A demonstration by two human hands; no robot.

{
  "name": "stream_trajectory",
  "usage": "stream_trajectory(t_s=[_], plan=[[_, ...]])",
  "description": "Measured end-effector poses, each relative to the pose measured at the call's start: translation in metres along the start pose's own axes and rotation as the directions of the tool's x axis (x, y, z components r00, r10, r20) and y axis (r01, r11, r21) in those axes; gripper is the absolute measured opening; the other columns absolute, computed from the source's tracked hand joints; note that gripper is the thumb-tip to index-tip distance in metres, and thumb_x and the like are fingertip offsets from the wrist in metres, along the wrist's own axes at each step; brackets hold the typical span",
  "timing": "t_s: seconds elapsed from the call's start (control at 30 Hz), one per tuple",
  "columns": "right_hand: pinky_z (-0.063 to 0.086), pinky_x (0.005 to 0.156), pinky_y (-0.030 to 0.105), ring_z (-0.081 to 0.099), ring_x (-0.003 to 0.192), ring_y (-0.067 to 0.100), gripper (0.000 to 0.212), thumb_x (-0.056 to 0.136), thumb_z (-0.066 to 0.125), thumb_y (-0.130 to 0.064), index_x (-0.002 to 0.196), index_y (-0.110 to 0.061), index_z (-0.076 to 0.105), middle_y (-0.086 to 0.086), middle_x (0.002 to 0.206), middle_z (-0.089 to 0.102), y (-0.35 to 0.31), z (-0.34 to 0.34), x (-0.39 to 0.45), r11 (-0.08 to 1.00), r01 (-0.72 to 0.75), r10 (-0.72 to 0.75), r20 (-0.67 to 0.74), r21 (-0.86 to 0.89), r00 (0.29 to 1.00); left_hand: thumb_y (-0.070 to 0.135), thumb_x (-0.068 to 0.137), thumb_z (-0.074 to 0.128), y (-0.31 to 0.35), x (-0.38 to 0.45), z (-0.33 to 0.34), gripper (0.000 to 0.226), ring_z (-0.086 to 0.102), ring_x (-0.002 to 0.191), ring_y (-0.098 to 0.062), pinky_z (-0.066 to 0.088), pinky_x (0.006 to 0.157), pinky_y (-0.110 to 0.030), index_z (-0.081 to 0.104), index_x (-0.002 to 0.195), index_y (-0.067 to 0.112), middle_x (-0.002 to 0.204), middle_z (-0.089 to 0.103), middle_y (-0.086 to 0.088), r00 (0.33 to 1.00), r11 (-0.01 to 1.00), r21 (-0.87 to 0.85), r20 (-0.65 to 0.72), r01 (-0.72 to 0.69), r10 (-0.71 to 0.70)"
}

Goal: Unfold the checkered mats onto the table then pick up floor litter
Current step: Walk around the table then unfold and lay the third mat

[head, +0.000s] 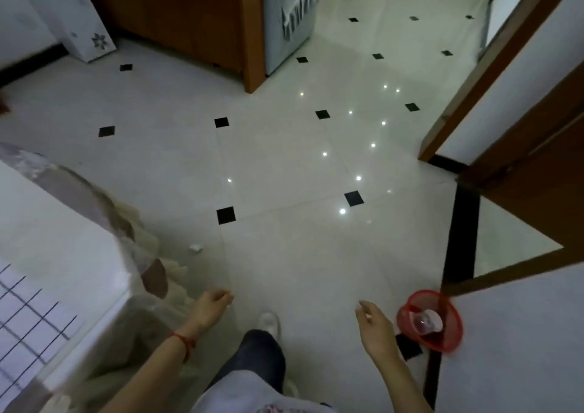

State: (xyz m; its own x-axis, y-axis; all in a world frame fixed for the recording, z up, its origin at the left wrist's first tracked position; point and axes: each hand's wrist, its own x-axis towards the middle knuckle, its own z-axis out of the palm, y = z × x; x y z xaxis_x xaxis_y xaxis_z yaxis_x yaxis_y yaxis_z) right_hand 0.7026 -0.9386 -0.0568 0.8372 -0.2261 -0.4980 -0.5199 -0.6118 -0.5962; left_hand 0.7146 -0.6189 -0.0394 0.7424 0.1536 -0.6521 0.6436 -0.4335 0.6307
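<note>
Glossy tiled floor all round; checkered mat already sits on the table, both left hand and right hand loose and empty; I'd crouch for that white scrap by the tablecloth, then drop it in the red bin.

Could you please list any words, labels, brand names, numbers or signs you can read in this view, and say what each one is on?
None: no readable text shows anywhere.
The white panel by the wall bears only a flower print, no letters.
The checkered mat on the table shows only grid lines.
The red bin has no label in view.
</note>
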Motion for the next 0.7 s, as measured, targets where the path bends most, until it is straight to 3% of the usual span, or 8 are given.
stream_trajectory(t_s=[0.2,0.33,0.4,0.53,0.7], plan=[[0.04,0.094,0.03,0.054,0.115,0.028,0.035,0.095,0.043,-0.026,0.123,-0.007,0.053,0.015,0.126,0.058,-0.044,0.005,0.091,0.999,-0.017,0.02,0.092,-0.034,0.996,0.015,0.093,0.046,0.006,0.065,-0.024,0.022,0.052,0.08,-0.024,0.041,0.069,-0.03,0.058,0.078,0.005,0.087,0.059,-0.017,0.987,0.978,-0.158,-0.063,0.136,-0.148],[0.038,0.094,0.027,0.053,0.116,0.029,0.035,0.096,0.043,-0.024,0.124,-0.006,0.052,0.016,0.128,0.057,-0.094,0.002,0.159,0.999,-0.016,0.021,0.122,-0.039,0.992,0.012,0.093,0.045,0.042,0.12,-0.042,0.025,0.051,0.077,-0.025,0.037,0.061,-0.025,0.057,0.071,0.008,0.083,0.059,-0.015,0.97,0.947,-0.252,-0.087,0.2,-0.228],[0.039,0.096,0.03,0.052,0.117,0.03,0.036,0.096,0.043,-0.024,0.124,-0.005,0.052,0.017,0.129,0.056,-0.118,0.001,0.19,0.999,-0.019,0.024,0.128,-0.039,0.992,0.011,0.093,0.044,0.069,0.149,-0.054,0.023,0.052,0.078,-0.024,0.038,0.059,-0.024,0.06,0.078,0.003,0.079,0.058,-0.012,0.97,0.941,-0.276,-0.082,0.197,-0.227],[0.039,0.097,0.031,0.053,0.116,0.031,0.037,0.096,0.042,-0.025,0.125,-0.004,0.051,0.017,0.129,0.055,-0.159,-0.003,0.247,0.998,-0.03,0.038,0.152,-0.057,0.988,0.014,0.094,0.042,0.127,0.208,-0.085,0.03,0.053,0.089,-0.025,0.041,0.072,-0.028,0.056,0.111,-0.006,0.098,0.057,-0.015,0.983,0.945,-0.298,-0.074,0.138,-0.167],[0.04,0.095,0.032,0.055,0.11,0.031,0.036,0.096,0.042,-0.025,0.123,-0.004,0.053,0.017,0.125,0.058,-0.213,0.0,0.327,0.994,-0.016,0.038,0.19,-0.112,0.981,0.018,0.092,0.047,0.183,0.273,-0.128,0.028,0.056,0.088,-0.025,0.04,0.078,-0.029,0.06,0.109,-0.001,0.098,0.06,-0.014,0.972,0.913,-0.391,-0.145,0.114,-0.183]])
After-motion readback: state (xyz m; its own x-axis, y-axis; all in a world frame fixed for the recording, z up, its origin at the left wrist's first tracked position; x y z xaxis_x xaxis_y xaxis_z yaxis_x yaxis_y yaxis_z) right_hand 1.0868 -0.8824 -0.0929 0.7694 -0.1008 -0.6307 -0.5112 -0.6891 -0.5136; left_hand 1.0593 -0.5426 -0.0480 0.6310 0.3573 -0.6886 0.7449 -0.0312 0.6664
